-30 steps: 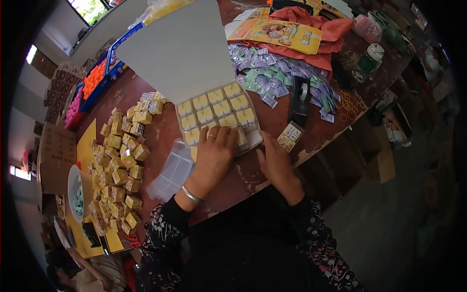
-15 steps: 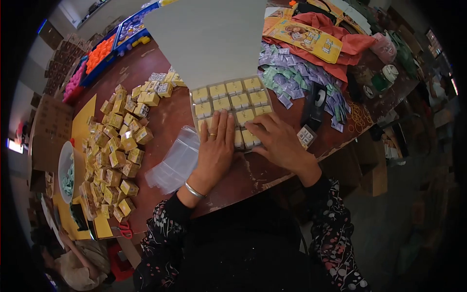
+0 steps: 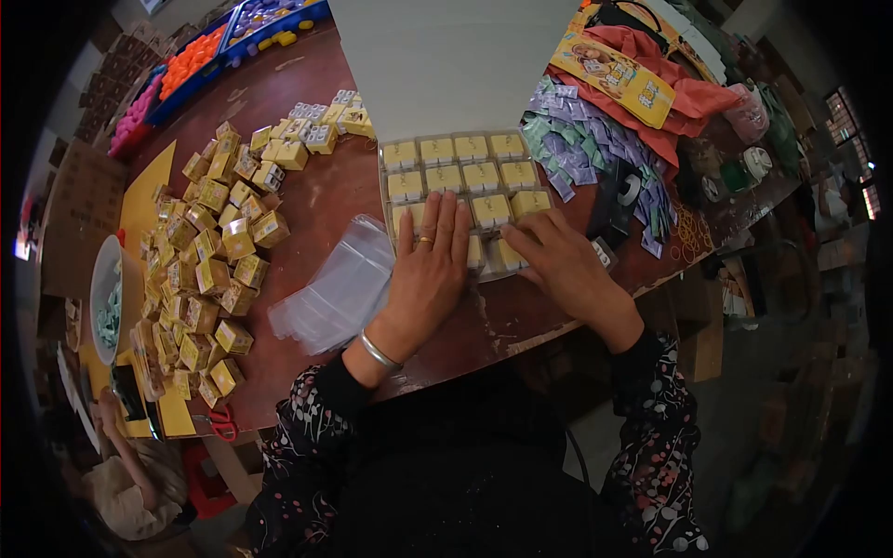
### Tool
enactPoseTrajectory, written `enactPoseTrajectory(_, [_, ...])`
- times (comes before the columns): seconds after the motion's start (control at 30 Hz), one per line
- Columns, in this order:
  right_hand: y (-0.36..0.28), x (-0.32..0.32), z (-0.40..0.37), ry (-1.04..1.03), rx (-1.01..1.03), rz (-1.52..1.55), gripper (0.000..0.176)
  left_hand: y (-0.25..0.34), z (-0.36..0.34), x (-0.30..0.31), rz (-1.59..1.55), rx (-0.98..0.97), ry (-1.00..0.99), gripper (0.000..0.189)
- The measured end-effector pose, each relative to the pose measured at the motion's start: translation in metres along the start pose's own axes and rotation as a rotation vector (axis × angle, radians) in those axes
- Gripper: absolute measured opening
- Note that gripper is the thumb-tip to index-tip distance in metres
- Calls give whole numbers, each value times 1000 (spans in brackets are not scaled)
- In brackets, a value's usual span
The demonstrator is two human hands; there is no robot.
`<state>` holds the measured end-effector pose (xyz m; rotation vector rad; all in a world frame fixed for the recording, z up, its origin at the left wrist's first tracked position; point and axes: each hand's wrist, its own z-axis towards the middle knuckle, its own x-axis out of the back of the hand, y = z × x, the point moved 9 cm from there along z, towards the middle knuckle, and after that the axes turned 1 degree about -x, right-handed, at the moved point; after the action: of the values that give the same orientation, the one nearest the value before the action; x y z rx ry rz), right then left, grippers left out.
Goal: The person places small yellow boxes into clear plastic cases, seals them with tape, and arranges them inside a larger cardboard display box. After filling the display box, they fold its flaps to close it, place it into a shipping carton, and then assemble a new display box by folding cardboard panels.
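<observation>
Tray [image 3: 462, 165] of yellow boxes [image 3: 481, 177] lies on tabletop [image 3: 321, 191]. Left hand [image 3: 428, 279]: grip flat, fingers extended, nothing grasped. Right hand [image 3: 577, 274]: half-curled at near corner; hold unclear. Advise light, even pressure, boxes kept square.

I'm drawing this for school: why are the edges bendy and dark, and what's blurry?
In the head view, a wide lens probably bends the table and blackens the rim; there too, plastic bags shine, the far right side is dim and smudgy, and the little boxes look clearer.
</observation>
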<state>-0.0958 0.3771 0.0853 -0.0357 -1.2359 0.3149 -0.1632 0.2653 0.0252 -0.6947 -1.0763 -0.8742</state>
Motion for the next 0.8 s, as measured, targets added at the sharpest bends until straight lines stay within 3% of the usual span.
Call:
enactPoseTrajectory(0.2, [1, -6, -8, 21, -51, -81, 43, 1, 2, 2, 16, 18, 12, 96])
enactPoseTrajectory(0.3, [-1, -3, -9, 58, -47, -116, 48, 14, 7, 30, -39, -119, 142, 66])
enactPoseTrajectory(0.37, [-3, 2, -10, 96, -39, -150, 54, 30, 6, 33, -105, -264, 122, 47])
enactPoseTrajectory(0.47, [3, 17, -12, 84, -115, 48, 57, 43, 5, 31, -104, -402, 110, 32])
enactPoseTrajectory(0.6, [81, 8, -48, 229, -670, 674, 55, 55, 12, 13, -13, -499, -25, 24])
enactPoseTrajectory(0.7, [116, -39, -55, 111, -822, 982, 66, 63, 13, 3, 76, -561, -121, 22])
enactPoseTrajectory(0.8, [108, -62, -44, -112, -840, 1132, 74, 66, 16, 1, 144, -550, -155, 21])
